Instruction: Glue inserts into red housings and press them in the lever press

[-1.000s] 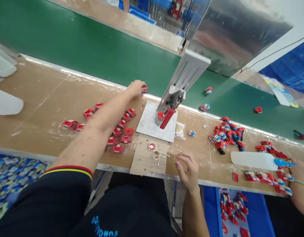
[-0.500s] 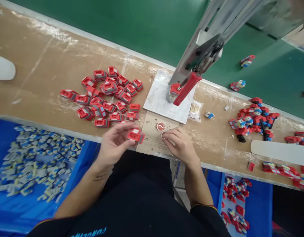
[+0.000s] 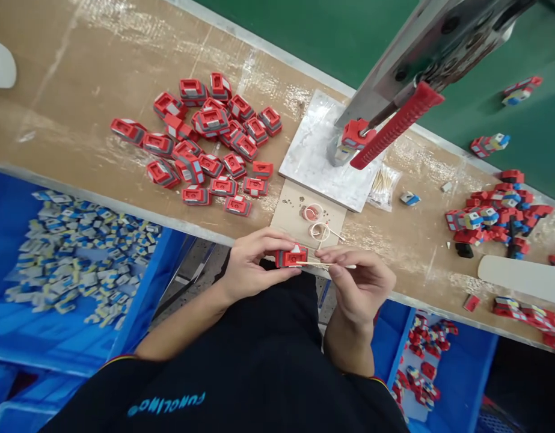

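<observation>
We see a brown workbench [image 3: 79, 54] carrying a heap of red blocks [image 3: 205, 138], a grey plate [image 3: 313, 156] under a press, a cardboard square [image 3: 299, 213] with small rings, and mixed blocks [image 3: 493, 216] farther right.

Press arm [image 3: 439, 54] cut off at top edge; stick [image 3: 325, 264] tip blurred.

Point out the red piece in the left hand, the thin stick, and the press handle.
red piece [image 3: 290, 257], head view, its red side face
thin stick [image 3: 317, 263], head view, mid-shaft
press handle [image 3: 397, 126], head view, middle of the red grip
</observation>
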The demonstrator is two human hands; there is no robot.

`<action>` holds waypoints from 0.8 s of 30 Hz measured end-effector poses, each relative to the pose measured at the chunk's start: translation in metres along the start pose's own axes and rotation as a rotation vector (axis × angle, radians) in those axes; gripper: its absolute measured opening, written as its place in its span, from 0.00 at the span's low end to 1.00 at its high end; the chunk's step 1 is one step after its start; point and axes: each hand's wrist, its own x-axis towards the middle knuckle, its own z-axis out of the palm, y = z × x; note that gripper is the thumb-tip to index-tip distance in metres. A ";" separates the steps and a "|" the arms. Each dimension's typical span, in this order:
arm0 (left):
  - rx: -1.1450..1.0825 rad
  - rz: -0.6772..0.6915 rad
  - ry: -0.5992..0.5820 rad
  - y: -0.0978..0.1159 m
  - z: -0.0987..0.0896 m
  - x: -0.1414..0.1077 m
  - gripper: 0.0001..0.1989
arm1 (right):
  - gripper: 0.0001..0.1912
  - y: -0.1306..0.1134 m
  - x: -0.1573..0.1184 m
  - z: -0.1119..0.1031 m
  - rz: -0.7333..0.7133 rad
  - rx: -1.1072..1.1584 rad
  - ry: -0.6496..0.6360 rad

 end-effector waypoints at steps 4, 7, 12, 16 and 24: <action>0.014 0.023 -0.011 0.001 -0.001 0.001 0.15 | 0.03 0.007 -0.004 0.008 0.080 0.114 0.016; 0.034 0.021 -0.015 0.003 -0.002 0.001 0.16 | 0.03 0.008 -0.005 0.009 0.084 0.087 0.011; 0.045 0.040 -0.011 0.004 -0.003 0.001 0.17 | 0.03 0.007 -0.004 0.009 0.069 0.032 -0.004; 0.057 0.049 -0.008 0.004 -0.004 0.001 0.16 | 0.03 0.007 -0.003 0.009 0.071 0.057 -0.019; 0.152 0.071 -0.028 0.008 -0.008 0.002 0.14 | 0.03 0.005 -0.002 0.009 0.050 0.048 -0.056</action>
